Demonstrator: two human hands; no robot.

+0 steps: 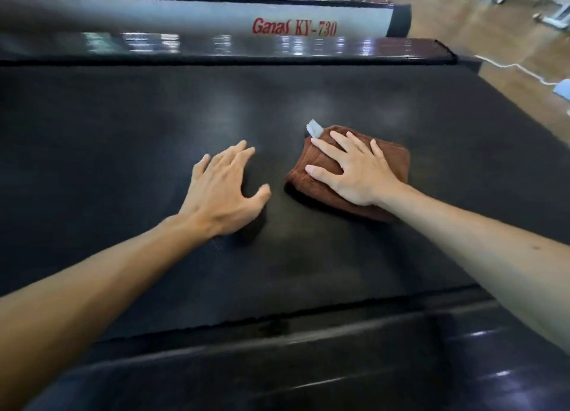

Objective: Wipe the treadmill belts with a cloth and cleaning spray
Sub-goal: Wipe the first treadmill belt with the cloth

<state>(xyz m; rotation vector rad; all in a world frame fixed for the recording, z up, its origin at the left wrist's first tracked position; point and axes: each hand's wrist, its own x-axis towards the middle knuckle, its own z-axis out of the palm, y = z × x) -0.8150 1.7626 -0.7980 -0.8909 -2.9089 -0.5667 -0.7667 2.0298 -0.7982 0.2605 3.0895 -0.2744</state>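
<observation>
Brown cloth (pixel 354 176) under flat right grip (pixel 354 171) | left grip (pixel 222 185) spread, on belt (pixel 123 133)

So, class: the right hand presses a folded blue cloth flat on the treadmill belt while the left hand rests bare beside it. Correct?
Not quite. The head view shows the cloth under the right hand is brown, not blue. It lies on the treadmill belt, the left hand bare beside it.

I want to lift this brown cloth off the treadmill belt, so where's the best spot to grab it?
Probably the folded edge on the left of the brown cloth, coming from the left. The right hand lies flat across its top, while that thick edge sits bare on the belt, facing the free left hand.
</observation>
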